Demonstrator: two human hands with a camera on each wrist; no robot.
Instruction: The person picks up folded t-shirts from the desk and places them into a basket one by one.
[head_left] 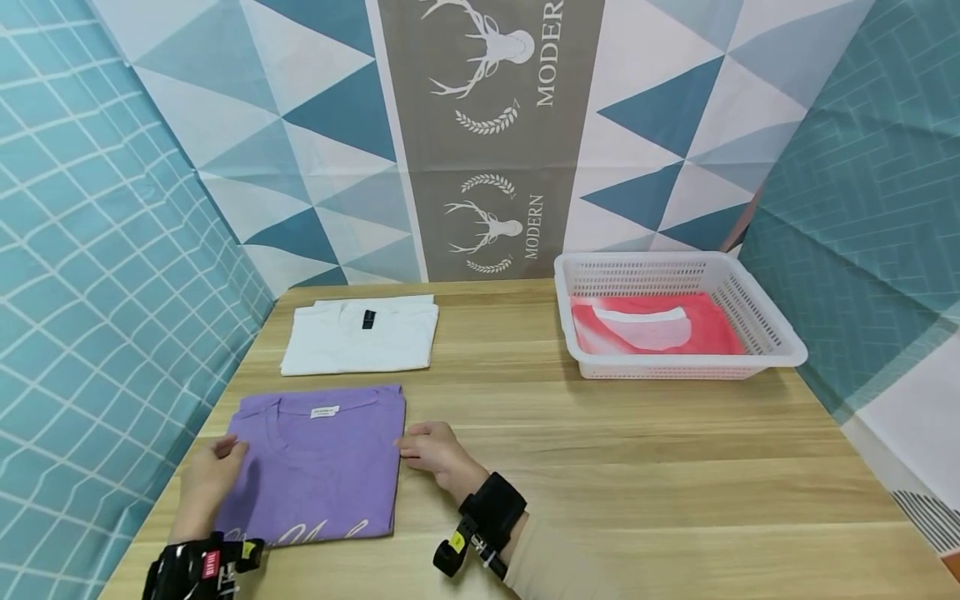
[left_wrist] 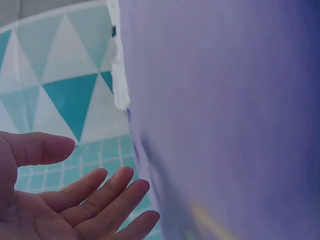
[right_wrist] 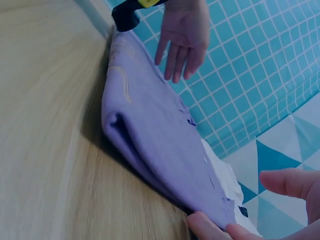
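Note:
A folded purple T-shirt [head_left: 322,467] lies flat on the table, its collar and label toward the back and pale script lettering along the near edge. At its left side is my left hand [head_left: 206,483], whose thumb stands apart from the loosely extended fingers [left_wrist: 107,200] in the left wrist view. My right hand [head_left: 441,457] is at the shirt's right edge, with fingertips [right_wrist: 205,225] against the fabric and the thumb held away. Neither hand grips the cloth. The layered fold of the shirt [right_wrist: 150,135] shows in the right wrist view.
Behind the purple shirt lies a folded white shirt [head_left: 360,337] with a black label. At the back right stands a white perforated basket [head_left: 675,362] holding a red and white garment [head_left: 708,321]. Patterned curtains [head_left: 300,125] border the wooden table [head_left: 637,483].

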